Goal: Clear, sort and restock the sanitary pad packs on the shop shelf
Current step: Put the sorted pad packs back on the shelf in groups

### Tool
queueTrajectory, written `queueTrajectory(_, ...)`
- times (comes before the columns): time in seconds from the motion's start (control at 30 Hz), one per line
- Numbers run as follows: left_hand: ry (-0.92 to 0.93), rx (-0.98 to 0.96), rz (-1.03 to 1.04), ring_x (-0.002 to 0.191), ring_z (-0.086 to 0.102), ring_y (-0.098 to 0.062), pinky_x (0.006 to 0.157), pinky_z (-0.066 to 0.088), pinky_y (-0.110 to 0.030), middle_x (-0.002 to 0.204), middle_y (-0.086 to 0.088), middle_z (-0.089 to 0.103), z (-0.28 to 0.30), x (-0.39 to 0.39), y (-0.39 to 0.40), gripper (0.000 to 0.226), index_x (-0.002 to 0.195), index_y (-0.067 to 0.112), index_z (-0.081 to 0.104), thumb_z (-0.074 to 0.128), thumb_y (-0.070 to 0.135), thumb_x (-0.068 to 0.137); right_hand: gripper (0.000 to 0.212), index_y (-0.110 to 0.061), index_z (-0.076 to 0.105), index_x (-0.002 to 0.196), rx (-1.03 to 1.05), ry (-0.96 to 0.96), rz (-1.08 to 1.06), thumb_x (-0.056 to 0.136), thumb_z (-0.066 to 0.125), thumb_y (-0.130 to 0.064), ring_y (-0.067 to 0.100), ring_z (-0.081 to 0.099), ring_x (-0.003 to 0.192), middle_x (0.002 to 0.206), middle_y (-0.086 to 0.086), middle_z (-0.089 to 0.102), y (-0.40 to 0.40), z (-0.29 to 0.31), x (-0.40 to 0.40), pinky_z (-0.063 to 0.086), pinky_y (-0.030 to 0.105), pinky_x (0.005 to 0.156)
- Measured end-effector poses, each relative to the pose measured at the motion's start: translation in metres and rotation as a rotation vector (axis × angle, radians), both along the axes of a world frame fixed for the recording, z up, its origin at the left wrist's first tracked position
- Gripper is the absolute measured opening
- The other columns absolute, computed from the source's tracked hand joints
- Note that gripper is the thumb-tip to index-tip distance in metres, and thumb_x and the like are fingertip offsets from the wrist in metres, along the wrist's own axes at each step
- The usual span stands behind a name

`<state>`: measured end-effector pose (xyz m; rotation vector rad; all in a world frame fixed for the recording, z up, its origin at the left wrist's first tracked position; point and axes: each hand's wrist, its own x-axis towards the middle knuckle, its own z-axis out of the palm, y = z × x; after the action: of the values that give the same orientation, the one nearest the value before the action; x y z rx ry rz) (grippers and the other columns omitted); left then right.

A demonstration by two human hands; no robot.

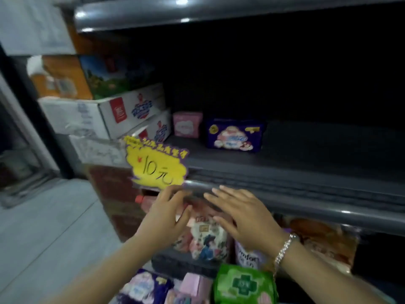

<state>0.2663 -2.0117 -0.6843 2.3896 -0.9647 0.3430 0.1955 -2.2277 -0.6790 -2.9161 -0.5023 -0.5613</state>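
Note:
The dark shelf (306,172) is mostly bare: a pink pack (186,125) and a purple pack (235,136) stand at its back left. Below its front rail, my left hand (164,218) and my right hand (241,218) reach side by side over a white-and-red patterned pack (207,238) on the lower shelf. The right hand's fingers are straight, lying over the pack's top. The left hand's fingers are loosely curved at the pack's left edge; whether they grip it is unclear. At the bottom lie a green pack (243,284), a purple pack (144,286) and a pink pack (192,284).
A yellow price sign reading 10 (156,165) hangs on the shelf rail at left. White cartons (105,115) and an orange box (59,77) are stacked left of the shelf. Orange bagged goods (322,238) fill the lower shelf at right. Grey floor (43,227) lies to the left.

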Motion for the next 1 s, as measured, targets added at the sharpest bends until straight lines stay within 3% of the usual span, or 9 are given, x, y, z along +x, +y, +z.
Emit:
queueTrajectory(0.07,0.003,0.04,0.035,0.1,0.051,-0.013,0.09,0.044,-0.026,0.118,-0.005,0.056,-0.019,0.001,0.034,0.046,0.117,0.01,0.063,0.042,0.039,0.087,0.049,-0.028,0.056,0.132,0.019,0.036,0.048,0.088,0.042,-0.046,0.015,0.061,0.117,0.128,-0.003,0.064,0.029,-0.026,0.001,0.038,0.028,0.096)
queueTrajectory(0.17,0.009,0.1,0.075,0.102,0.055,-0.021,0.085,0.051,-0.032,0.114,-0.006,0.059,-0.058,0.006,0.078,0.041,0.115,0.011,0.063,0.043,0.036,0.089,0.045,-0.028,0.049,0.13,0.051,0.101,0.097,0.09,0.041,-0.045,0.015,0.064,0.112,0.124,-0.004,0.066,0.065,-0.064,0.006,0.053,0.031,0.089)
queueTrajectory(0.33,0.179,0.081,0.222,0.107,0.059,-0.028,0.09,0.049,-0.039,0.117,-0.007,0.059,-0.135,0.01,0.125,0.051,0.118,0.012,0.063,0.037,0.043,0.088,0.05,-0.028,0.058,0.13,-0.005,0.303,0.09,0.097,0.028,-0.052,0.011,0.063,0.113,0.126,-0.008,0.064,0.11,-0.119,0.026,0.052,0.033,0.091)
queueTrajectory(0.43,0.318,-0.009,0.29,0.109,0.057,-0.032,0.093,0.048,-0.042,0.118,-0.012,0.059,-0.178,0.013,0.135,0.049,0.119,0.009,0.063,0.041,0.042,0.091,0.057,-0.029,0.045,0.143,0.0,0.46,0.127,0.097,0.024,-0.056,0.016,0.05,0.13,0.141,-0.005,0.053,0.129,-0.146,0.044,0.041,0.04,0.108)
queueTrajectory(0.53,0.466,-0.087,0.415,0.115,0.052,-0.027,0.099,0.041,-0.036,0.126,-0.01,0.053,-0.214,0.015,0.138,0.035,0.128,0.011,0.058,0.055,0.025,0.096,0.054,-0.033,0.023,0.152,-0.062,0.551,0.195,0.101,0.034,-0.049,0.011,0.025,0.144,0.155,-0.009,0.032,0.147,-0.171,0.062,0.015,0.027,0.115)
queueTrajectory(0.63,0.56,-0.107,0.497,0.112,0.055,-0.027,0.095,0.042,-0.035,0.133,-0.007,0.049,-0.253,0.013,0.145,0.038,0.132,0.016,0.054,0.056,0.025,0.096,0.056,-0.033,0.023,0.152,-0.094,0.692,0.226,0.1,0.041,-0.045,0.01,0.029,0.141,0.154,-0.01,0.033,0.163,-0.192,0.084,0.021,0.024,0.11)
queueTrajectory(0.77,0.669,-0.068,0.584,0.114,0.052,-0.024,0.094,0.039,-0.029,0.14,-0.004,0.042,-0.294,0.006,0.164,0.048,0.139,0.019,0.045,0.057,0.034,0.094,0.062,-0.029,0.025,0.152,-0.134,0.946,0.252,0.097,0.051,-0.042,0.02,0.044,0.132,0.151,-0.003,0.041,0.185,-0.234,0.119,0.04,0.031,0.101)
queueTrajectory(0.87,0.757,0.03,0.651,0.124,0.045,-0.024,0.104,0.04,-0.034,0.143,-0.005,0.037,-0.323,-0.002,0.185,0.07,0.145,0.022,0.036,0.064,0.048,0.086,0.07,-0.021,0.023,0.153,-0.172,1.071,0.262,0.094,0.057,-0.042,0.024,0.046,0.13,0.149,0.004,0.042,0.204,-0.263,0.143,0.038,0.027,0.097)
queueTrajectory(1.0,0.951,0.092,0.788,0.131,0.039,-0.028,0.107,0.039,-0.043,0.148,-0.008,0.03,-0.361,-0.016,0.21,0.097,0.149,0.029,0.023,0.071,0.061,0.071,0.077,-0.014,0.026,0.149,-0.206,1.163,0.216,0.088,0.065,-0.041,0.026,0.047,0.128,0.147,0.009,0.042,0.226,-0.302,0.163,0.036,0.027,0.099)
